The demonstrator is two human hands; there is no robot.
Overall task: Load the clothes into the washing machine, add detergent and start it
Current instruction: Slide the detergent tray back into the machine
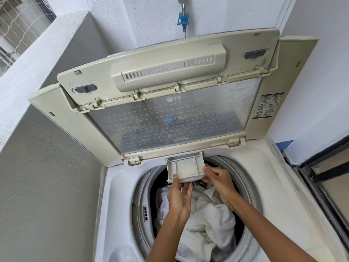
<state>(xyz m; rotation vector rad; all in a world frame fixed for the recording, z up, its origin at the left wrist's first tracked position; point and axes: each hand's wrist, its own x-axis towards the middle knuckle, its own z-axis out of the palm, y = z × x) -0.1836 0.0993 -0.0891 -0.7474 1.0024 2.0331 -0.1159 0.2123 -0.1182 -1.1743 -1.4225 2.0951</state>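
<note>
The top-loading washing machine (279, 186) stands with its folding lid (170, 118) raised. White clothes (207, 220) lie in the drum, with a dark item partly hidden at the back. The small detergent drawer (186, 168) is pulled out over the drum from the back rim. My left hand (179, 197) supports the drawer's front edge from below, thumb on its left corner. My right hand (219, 178) grips the drawer's right front corner with curled fingers. No detergent container is in view.
A blue tap fitting (183, 20) with a hose hangs on the wall behind the lid. A grey wall (47, 186) stands close on the left. A dark window frame (324, 178) runs along the right. A warning label (267, 105) is on the lid's right side.
</note>
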